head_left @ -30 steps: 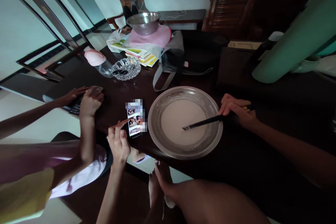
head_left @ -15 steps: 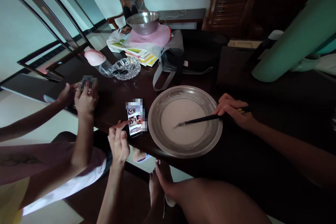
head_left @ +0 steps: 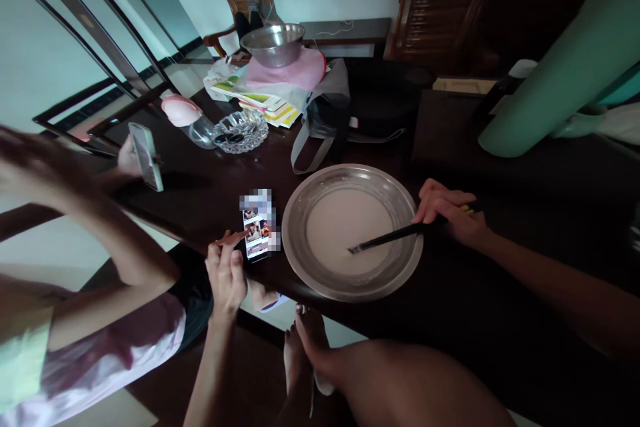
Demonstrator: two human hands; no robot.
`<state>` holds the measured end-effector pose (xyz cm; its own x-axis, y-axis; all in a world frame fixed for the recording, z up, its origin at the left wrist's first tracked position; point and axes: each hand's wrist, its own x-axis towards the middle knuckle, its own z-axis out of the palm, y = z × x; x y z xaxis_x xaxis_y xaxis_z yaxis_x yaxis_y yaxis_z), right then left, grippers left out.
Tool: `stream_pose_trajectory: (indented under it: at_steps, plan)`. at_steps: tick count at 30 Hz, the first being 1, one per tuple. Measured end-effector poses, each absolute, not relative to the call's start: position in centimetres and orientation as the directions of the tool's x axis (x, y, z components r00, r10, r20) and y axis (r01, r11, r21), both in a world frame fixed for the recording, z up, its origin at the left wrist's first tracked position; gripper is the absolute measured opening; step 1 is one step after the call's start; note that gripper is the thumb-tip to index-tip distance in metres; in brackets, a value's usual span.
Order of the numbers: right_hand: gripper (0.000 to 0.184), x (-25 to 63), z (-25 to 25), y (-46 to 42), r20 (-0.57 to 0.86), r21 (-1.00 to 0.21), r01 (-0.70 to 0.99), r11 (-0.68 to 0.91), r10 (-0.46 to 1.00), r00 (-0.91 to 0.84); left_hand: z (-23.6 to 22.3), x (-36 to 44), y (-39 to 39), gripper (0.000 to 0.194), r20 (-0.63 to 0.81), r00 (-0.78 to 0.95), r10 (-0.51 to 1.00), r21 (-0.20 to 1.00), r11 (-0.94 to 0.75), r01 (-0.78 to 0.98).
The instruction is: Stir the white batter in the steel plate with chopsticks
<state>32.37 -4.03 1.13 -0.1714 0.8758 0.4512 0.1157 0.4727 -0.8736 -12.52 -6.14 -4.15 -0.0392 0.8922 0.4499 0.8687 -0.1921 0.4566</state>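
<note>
I can't make out the pixelated part of the phone (head_left: 257,230) left of the basin (head_left: 295,233), while the green cylinder (head_left: 563,73) to the basin's right runs off my view.

Phone (head_left: 258,225) left of basin (head_left: 297,233) — both on table (head_left: 215,190).

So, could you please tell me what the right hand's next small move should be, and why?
Probably a gentle stir: the right hand grips the black chopsticks, whose tips reach the pale liquid in the metal basin.
</note>
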Motion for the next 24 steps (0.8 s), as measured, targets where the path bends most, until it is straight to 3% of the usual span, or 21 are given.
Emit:
stream_pose_trajectory:
  at_steps: [4,8,12,17,24]
  plan:
    - [0.027,32.22,1.37,-4.11,0.440,-0.863,0.159,0.479,0.868,-0.229,-4.24,-12.50,-6.10,0.064,0.470,-0.027,0.882,0.451,-0.213,0.867]
    - [0.034,32.25,1.38,-4.09,0.442,-0.881,0.121,0.458,0.886,-0.142,-4.31,-12.44,-6.10,0.060,0.500,-0.010,0.866,0.443,-0.246,0.862]
    - [0.028,32.13,1.39,-4.17,0.426,-0.881,0.116,0.458,0.876,-0.226,-4.32,-12.38,-6.10,0.058,0.496,-0.016,0.868,0.451,-0.242,0.859]
    - [0.032,32.28,1.35,-4.15,0.436,-0.880,0.137,0.455,0.888,-0.146,-4.41,-12.42,-6.06,0.061,0.490,-0.021,0.872,0.446,-0.230,0.865]
    - [0.029,31.89,1.59,-4.29,0.424,-0.872,0.164,0.462,0.879,-0.220,-4.49,-12.50,-5.95,0.062,0.511,-0.011,0.860,0.440,-0.251,0.862]
